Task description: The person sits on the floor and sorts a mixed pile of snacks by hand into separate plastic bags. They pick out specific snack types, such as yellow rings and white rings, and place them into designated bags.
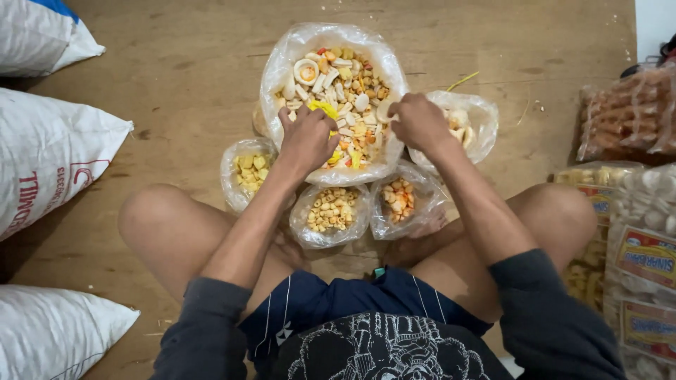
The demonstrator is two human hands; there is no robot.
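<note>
Head view, looking straight down at crossed bare legs on a wooden floor [176,84]. Left hand [308,138] curled over the big clear bag [282,63] of mixed snack crackers, fingers closed around something yellow [324,109], maybe a scoop or wrapper, mostly hidden under the knuckles. Right hand [420,121] at the big bag's right rim, fingers bent down and out of sight, so can't tell whether pinching plastic or just resting there. Smaller bags crowded around: yellow pieces [248,171] at left, pale rings [331,209] and orange bits [400,197] in front, and a bag of pale pieces [473,119] half blocked by the right wrist. White sacks [49,151] cut off at left edge, packaged snacks [634,211] cut off at right.
</note>
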